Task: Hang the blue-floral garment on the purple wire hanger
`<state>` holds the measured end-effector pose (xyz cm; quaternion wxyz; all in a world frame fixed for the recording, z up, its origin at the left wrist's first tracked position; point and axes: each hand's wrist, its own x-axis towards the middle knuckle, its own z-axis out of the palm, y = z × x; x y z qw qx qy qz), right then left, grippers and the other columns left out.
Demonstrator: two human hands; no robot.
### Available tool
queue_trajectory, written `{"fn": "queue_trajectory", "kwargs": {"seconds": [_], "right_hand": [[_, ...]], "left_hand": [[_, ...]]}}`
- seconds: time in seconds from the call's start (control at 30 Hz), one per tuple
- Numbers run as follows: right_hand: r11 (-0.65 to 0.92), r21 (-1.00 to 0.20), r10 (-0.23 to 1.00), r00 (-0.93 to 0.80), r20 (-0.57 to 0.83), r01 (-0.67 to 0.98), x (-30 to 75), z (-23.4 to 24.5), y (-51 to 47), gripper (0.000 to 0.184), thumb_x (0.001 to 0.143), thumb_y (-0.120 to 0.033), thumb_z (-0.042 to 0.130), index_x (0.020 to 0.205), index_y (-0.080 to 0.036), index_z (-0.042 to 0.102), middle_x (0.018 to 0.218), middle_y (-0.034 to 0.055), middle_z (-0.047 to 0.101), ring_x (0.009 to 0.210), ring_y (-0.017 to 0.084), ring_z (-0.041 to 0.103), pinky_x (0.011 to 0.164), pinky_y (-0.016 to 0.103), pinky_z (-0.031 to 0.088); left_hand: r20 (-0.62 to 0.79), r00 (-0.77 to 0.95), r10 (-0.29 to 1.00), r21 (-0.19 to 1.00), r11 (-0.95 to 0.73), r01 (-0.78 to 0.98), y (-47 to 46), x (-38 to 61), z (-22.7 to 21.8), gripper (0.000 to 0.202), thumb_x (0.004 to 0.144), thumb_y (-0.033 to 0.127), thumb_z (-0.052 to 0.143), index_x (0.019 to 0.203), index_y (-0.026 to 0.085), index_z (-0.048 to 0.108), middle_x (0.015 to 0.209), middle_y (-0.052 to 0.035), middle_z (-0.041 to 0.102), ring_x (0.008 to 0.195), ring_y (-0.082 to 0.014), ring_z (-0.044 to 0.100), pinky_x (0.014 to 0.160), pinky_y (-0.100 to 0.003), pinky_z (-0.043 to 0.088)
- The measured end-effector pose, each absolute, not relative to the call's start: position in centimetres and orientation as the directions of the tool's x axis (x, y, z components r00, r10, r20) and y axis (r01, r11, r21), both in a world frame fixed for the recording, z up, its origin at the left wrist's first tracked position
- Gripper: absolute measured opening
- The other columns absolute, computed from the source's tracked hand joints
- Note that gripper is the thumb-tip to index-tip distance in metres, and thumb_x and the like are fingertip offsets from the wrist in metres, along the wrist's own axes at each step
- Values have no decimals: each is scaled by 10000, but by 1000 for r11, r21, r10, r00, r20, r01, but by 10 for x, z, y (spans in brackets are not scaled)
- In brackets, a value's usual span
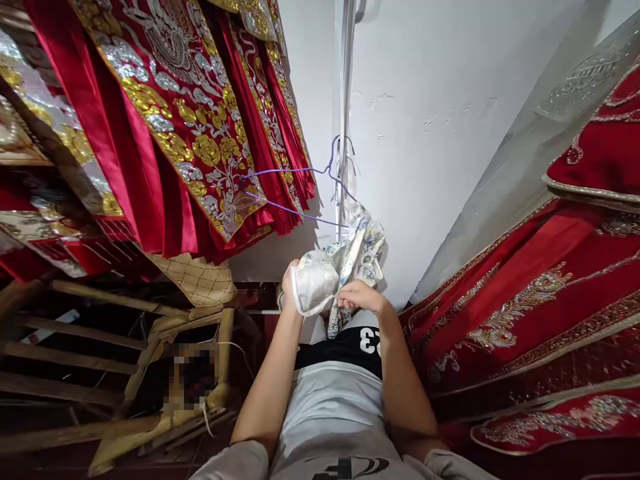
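Both my hands hold a white garment (345, 257) with a blue floral print, in front of my body at the middle of the view. My left hand (291, 283) is closed on a white fold of it at the left. My right hand (361, 295) pinches the printed cloth at the right. A thin purple wire hanger (300, 190) hangs just above the garment, hooked on a vertical pipe (345, 113) that runs down the white wall. The cloth's upper part reaches up to the hanger.
Red robes with gold and silver embroidery (170, 127) hang at the upper left. More red embroidered cloth (540, 313) fills the right side. Wooden chair frames (125, 347) stand at the lower left. A white wall (440, 120) is behind.
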<state>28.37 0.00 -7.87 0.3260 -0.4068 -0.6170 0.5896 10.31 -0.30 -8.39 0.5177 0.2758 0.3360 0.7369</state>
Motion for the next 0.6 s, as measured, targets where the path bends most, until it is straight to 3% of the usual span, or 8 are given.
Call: {"fn": "queue_trajectory", "kwargs": {"seconds": [0.07,0.13,0.23,0.3,0.37,0.43,0.5,0.6], "right_hand": [[-17,-997,910,-412,-45,72,279,-82,1,382,719,-545,768,588,-199,669,505,-3,601,480,123,500,452,236,356],[3,-1000,933,-360,2,1,270,-80,1,577,813,-770,572,685,-215,664,620,27,643,589,154,574,531,263,442],[-55,-980,959,-284,1,-190,259,-71,-1,687,799,-907,389,680,-252,560,618,36,591,655,203,599,583,320,490],[-117,-942,972,-232,-43,-315,258,-62,-2,624,770,-879,458,640,-269,477,560,26,520,628,217,572,568,336,483],[-142,-921,976,-207,-69,-362,262,-52,0,540,764,-790,521,638,-271,441,551,26,504,625,219,562,574,338,486],[-153,-923,972,-223,-76,-353,267,-42,0,456,774,-694,541,658,-263,448,567,34,530,626,219,567,589,339,496],[-193,-934,949,-299,-99,-302,273,-32,-2,380,785,-605,547,677,-246,480,584,44,561,617,216,572,595,339,502],[-219,-963,886,-445,-128,-157,277,-18,-12,249,759,-450,603,717,-210,551,621,49,607,599,206,583,596,334,507]], "left_hand": [[114,-336,935,776,-295,-558,-11,110,-69,278,810,448,696,771,187,610,809,-33,661,804,-207,651,815,-341,546],[197,-334,922,794,-350,-497,-26,124,-60,304,807,465,708,744,205,563,842,-27,662,837,-201,640,848,-324,533],[449,-116,886,863,-464,-201,-56,147,-54,398,933,560,572,735,216,552,899,-66,669,952,-251,643,950,-382,507],[553,122,824,829,-559,19,-73,152,-50,396,1008,532,466,802,222,602,955,-91,682,1102,-291,637,1058,-433,454],[576,198,793,795,-600,92,-80,148,-44,288,1023,461,481,975,230,646,1056,-105,702,1223,-306,614,1120,-460,413],[607,95,789,788,-613,60,-74,136,-36,254,1007,423,538,1166,239,611,1142,-111,704,1242,-299,622,1127,-460,416],[619,-17,785,785,-619,-7,-57,122,-30,349,988,424,584,1284,244,548,1175,-112,703,1215,-284,644,1116,-441,425],[570,45,821,818,-561,-126,-25,108,-27,441,966,482,605,1325,233,535,1201,-112,713,1222,-274,635,1125,-422,400]]}}
